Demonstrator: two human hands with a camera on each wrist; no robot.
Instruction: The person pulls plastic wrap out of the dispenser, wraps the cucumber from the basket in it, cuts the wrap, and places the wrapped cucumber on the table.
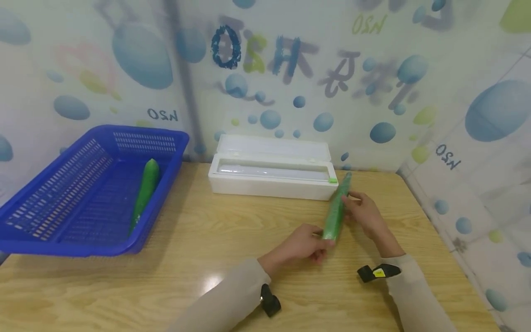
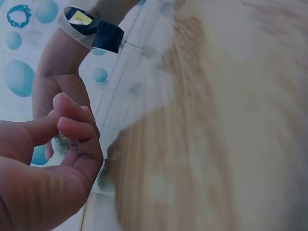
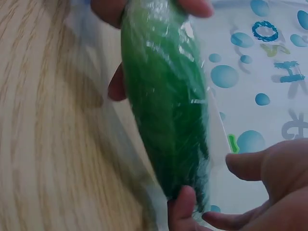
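A green cucumber (image 1: 335, 214) wrapped in shiny, wrinkled cling film slants away from me at the right of the table. My left hand (image 1: 307, 242) grips its near end, thumb and fingers drawn together. In the left wrist view the curled fingers of that hand (image 2: 67, 159) hide most of what they hold. Farther up the cucumber, my right hand (image 1: 366, 214) is at its right side. The right wrist view shows a fingertip (image 3: 184, 204) bent over the narrower end of the wrapped cucumber (image 3: 166, 96), while the thumb (image 3: 248, 166) stands apart from it.
Behind the cucumber, a white cling film dispenser (image 1: 271, 188) stands against the wall, lid raised, with a film roll (image 1: 269, 171) inside and a green slider (image 1: 333, 180) at its right end. At left, a blue plastic basket (image 1: 93, 249) holds another cucumber (image 1: 146, 189).
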